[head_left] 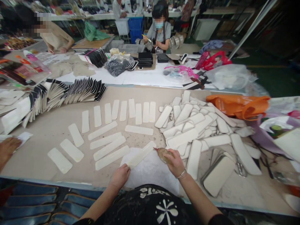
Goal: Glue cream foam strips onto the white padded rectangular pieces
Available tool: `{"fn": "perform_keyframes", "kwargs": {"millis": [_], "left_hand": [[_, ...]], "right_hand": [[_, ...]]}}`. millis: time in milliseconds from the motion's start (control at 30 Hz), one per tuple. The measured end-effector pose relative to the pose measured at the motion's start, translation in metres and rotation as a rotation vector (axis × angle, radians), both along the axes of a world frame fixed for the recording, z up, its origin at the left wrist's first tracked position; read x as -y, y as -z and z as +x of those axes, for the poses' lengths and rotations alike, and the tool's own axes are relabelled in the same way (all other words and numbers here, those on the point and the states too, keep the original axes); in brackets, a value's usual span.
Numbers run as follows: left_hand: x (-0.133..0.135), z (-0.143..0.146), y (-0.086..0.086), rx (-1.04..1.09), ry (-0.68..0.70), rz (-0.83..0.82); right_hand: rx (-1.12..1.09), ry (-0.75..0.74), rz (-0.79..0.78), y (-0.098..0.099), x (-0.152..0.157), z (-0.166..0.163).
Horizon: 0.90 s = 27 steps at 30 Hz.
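Observation:
My right hand (174, 161) is closed round a brownish squeeze bottle (164, 154), whose red nozzle touches or hovers just over the far end of a cream strip (142, 154). That strip lies slanted on a sheet of white paper (140, 178). At its near end, my left hand (121, 176) grips the strip between thumb and fingers. More cream strips (110, 157) lie flat and apart to the left and beyond, some with small yellowish marks. To the right, a heap of dark-edged, rounded cream pieces (182, 139) covers the table.
Fanned black-and-cream pieces (86, 90) stand at the back left. An orange bag (239, 104) and a lilac basin (262, 134) sit at the right. Another person's hand (9, 150) rests at the left edge. A masked co-worker (160, 34) sits across the table.

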<state>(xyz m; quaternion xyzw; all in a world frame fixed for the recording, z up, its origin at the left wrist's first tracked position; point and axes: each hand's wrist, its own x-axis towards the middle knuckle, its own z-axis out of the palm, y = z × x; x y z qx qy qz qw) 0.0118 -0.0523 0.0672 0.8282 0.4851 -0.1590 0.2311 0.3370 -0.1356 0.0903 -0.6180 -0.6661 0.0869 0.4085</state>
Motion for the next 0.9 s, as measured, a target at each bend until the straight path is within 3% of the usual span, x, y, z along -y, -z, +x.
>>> {"fn": "perform_keyframes", "kwargs": {"millis": [167,333,433,533,733,900], "left_hand": [[-0.001,0.005,-0.004,-0.032,-0.001,-0.020],[-0.002,0.009,-0.006,-0.075,0.000,-0.008],[-0.001,0.010,-0.004,-0.076,0.005,0.019],[-0.001,0.010,-0.001,-0.076,0.004,0.038],[0.000,0.009,0.002,-0.060,-0.005,0.017],[0.000,0.007,0.004,-0.044,-0.024,0.025]], "right_hand": [[-0.077,0.022,0.006,-0.005,-0.002,-0.014],[-0.133,-0.161,-0.013,-0.001,-0.005,-0.064],[-0.106,-0.251,-0.018,0.007,-0.007,-0.075],[-0.085,-0.244,-0.023,0.011,-0.009,-0.060],[-0.054,-0.046,0.001,0.005,-0.014,-0.006],[-0.057,0.044,0.003,0.005,-0.019,0.006]]}}
